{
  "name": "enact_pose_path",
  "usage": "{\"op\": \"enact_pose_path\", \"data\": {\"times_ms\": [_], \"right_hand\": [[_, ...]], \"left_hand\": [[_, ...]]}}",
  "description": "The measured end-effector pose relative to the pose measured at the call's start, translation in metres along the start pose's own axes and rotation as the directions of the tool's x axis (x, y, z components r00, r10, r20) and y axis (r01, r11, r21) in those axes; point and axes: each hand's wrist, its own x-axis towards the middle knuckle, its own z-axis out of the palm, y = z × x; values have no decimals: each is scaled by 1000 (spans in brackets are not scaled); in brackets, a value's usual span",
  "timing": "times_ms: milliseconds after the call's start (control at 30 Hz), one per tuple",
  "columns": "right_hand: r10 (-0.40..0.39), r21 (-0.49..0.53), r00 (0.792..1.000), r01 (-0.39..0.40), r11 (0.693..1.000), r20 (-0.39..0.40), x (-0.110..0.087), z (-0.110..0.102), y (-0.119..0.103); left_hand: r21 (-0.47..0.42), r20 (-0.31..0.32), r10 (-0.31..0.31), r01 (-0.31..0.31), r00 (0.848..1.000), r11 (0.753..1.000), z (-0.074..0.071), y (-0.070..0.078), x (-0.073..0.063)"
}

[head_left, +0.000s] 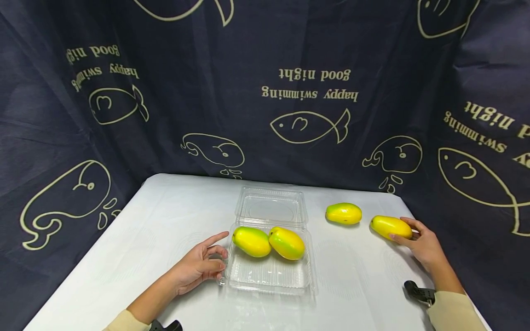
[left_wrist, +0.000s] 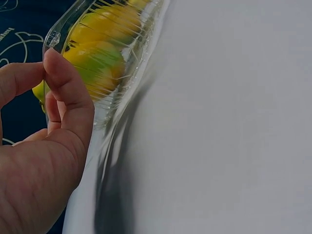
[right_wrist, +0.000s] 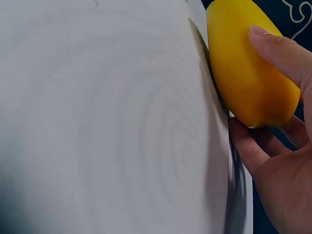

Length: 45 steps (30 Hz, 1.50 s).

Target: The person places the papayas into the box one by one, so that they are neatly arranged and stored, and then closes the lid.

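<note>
A clear plastic clamshell box [head_left: 269,276] stands with its lid [head_left: 271,207] folded back, away from me. Two yellow-green mangoes lie side by side in its base, the left mango [head_left: 251,242] and the right mango [head_left: 287,243]. My left hand [head_left: 199,266] is at the box's left edge; in the left wrist view its thumb and a finger pinch the rim [left_wrist: 54,39]. At the table's right side my right hand [head_left: 424,243] grips a yellow mango [right_wrist: 248,63] by its near end, thumb on top and fingers around the end.
Another mango [head_left: 343,214] lies on the white table [head_left: 348,271], between the box and my right hand. Dark blue cloth [head_left: 232,69] with fish and whale drawings hangs behind the table and along both sides.
</note>
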Motion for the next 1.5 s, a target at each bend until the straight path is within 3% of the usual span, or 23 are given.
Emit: {"op": "enact_pose_path", "data": {"times_ms": [1500], "right_hand": [[-62,23,998,62,998,-11,-32,9,-22]], "left_hand": [[2,4,-4,4,1000,1000,1,1,1]]}}
